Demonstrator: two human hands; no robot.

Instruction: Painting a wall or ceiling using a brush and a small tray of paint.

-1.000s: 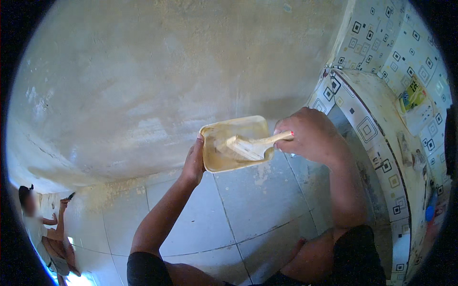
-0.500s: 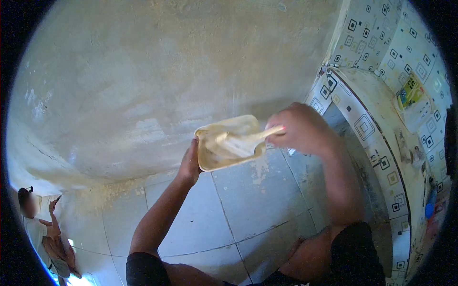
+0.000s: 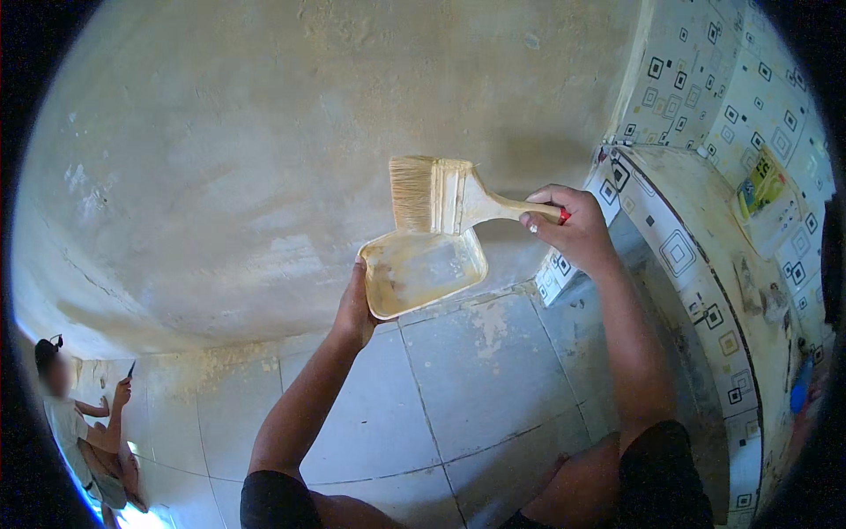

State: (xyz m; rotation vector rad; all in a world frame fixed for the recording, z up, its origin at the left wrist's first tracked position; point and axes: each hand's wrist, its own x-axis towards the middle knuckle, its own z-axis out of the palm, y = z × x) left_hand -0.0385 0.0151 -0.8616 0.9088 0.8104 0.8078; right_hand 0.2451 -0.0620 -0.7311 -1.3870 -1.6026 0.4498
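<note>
My left hand [image 3: 355,310] grips the near-left edge of a shallow rectangular tray [image 3: 423,271], cream-coloured and smeared; fingers wrap under it, thumb on the rim. Tray is held tilted in the air, in front of the bare plastered wall [image 3: 264,159].

My right hand [image 3: 568,231] is closed tight around the handle of a wide flat brush [image 3: 438,194]. Handle is pale wood with a red end poking out past my fingers. Bristles sit just above the tray's far edge, pointing up and left; whether they touch the wall, can't tell.

Relative to the tray: grey floor tiles [image 3: 476,397] below it, patterned tiled counter [image 3: 705,256] to its right with a yellow-green packet [image 3: 762,181] on top. Far down-left of the tray, another person [image 3: 75,423] sits on the floor.
</note>
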